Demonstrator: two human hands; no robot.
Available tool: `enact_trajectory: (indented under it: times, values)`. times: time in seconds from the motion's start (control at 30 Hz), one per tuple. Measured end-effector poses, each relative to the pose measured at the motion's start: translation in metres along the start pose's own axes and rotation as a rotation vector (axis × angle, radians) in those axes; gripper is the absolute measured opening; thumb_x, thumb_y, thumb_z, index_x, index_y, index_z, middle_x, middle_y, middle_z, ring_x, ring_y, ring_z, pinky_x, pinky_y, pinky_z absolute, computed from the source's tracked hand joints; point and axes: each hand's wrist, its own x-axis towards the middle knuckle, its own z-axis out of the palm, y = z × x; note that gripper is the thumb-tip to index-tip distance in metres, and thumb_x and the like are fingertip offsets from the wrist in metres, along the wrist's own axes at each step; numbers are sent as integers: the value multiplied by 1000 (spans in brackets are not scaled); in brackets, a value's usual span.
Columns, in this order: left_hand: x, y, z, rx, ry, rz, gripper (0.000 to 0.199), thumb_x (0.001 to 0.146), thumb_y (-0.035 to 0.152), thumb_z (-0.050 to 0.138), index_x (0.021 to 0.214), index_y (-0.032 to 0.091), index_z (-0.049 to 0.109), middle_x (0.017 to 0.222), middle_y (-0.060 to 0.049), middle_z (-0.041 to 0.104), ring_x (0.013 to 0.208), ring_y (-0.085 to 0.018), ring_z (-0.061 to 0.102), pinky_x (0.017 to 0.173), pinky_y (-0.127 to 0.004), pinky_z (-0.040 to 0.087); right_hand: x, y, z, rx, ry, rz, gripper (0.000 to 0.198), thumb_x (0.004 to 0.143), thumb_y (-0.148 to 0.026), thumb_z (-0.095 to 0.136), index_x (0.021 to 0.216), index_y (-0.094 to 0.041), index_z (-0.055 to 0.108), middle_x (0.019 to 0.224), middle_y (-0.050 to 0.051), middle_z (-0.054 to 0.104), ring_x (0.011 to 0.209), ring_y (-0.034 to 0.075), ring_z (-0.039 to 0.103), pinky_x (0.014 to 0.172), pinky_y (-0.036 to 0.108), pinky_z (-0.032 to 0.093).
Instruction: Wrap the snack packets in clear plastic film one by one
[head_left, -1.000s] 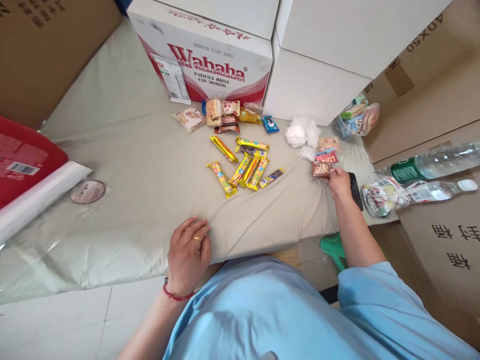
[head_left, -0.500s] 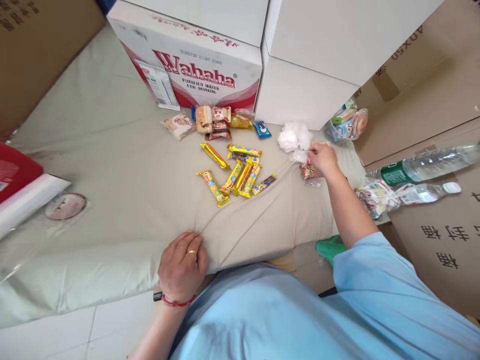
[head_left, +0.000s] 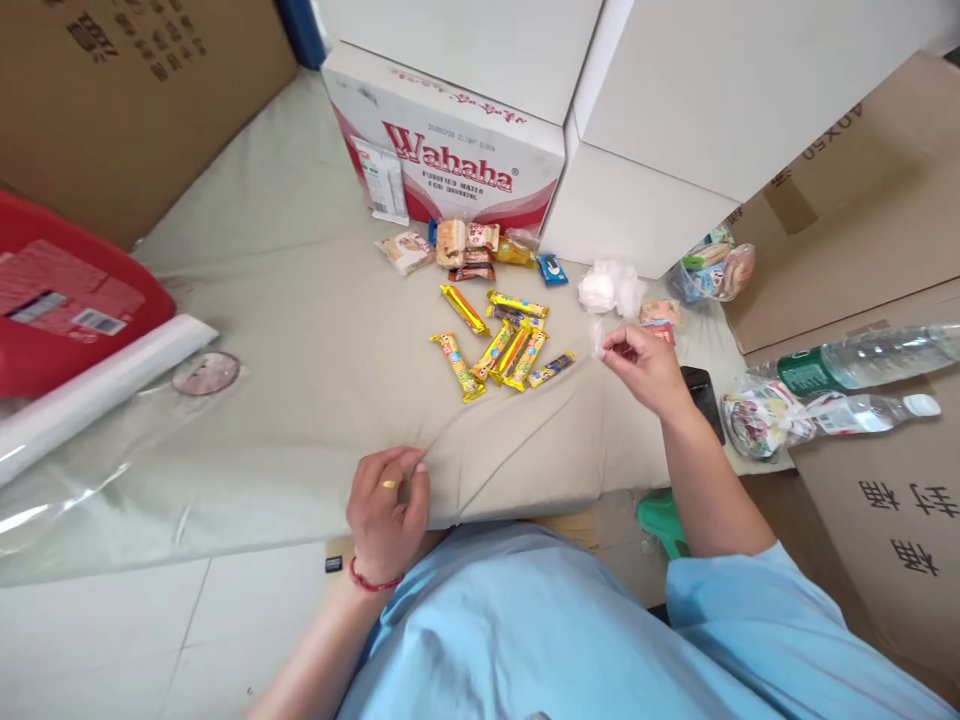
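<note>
My right hand (head_left: 643, 368) is over the right part of the cloth-covered surface. Its thumb and fingers are pinched on a wisp of thin translucent plastic bag (head_left: 597, 336), just in front of a crumpled white plastic bag (head_left: 600, 290). Partly behind that hand lie a pinkish packet (head_left: 660, 311) and a red and blue one. My left hand (head_left: 390, 505), wearing a ring, rests at the front edge with fingers loosely bent and thumb apart, nothing seen in it. Between the hands and farther back lie several yellow snack sticks (head_left: 512, 352) and a small dark-and-yellow bar (head_left: 552, 369).
Assorted wrapped snacks (head_left: 472, 250) lie against the Wahaha carton (head_left: 457, 150). White boxes (head_left: 645, 210) stand beside it. At right are a clear bag of snacks (head_left: 712, 268), two plastic bottles (head_left: 870, 355) and a black object (head_left: 703, 400). A red container (head_left: 75, 290) and white roll (head_left: 105, 385) are at left.
The view has shifted left. My right hand has come nearer and slightly left, and the reddish-brown packet under it no longer shows. My left thumb has parted from the fingers.
</note>
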Motion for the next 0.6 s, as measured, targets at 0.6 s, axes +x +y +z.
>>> enact_trajectory:
  times: [0.6]
  values:
    - [2,25,17,-1058,-55,-862,45,68,48,91,83,19,60,69,4,63,60,-7,57,54,-19,43,-65,-74,128,1172,-287,446,41,66,-46,93,78,-22,62,70,-6,54,58,9,45,55,23,40]
